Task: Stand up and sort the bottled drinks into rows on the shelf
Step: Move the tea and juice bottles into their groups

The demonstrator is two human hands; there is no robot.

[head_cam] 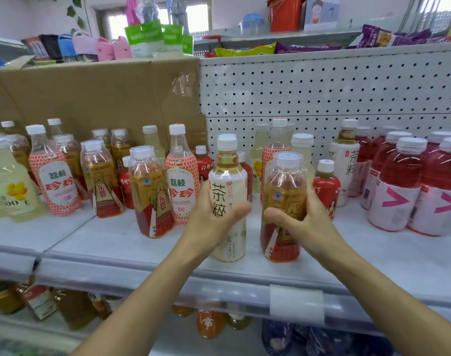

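Fingers (234,211) of the left hand (206,219) wrap round a white tea bottle (228,186). The right hand (306,219) wraps round a gold and red bottle (283,181). Both bottles are upright near the front of the shelf (373,255), side by side (I cannot tell if they touch down). I think it is best to keep them straight and move one at a time, so the arms do not cross. The white twin (345,160) stands to the right, and the gold twins (150,191) stand to the left. A small red bottle (327,187) and a spotty bottle (180,186) stand in the way. Pink bottles (399,186) fill the right.
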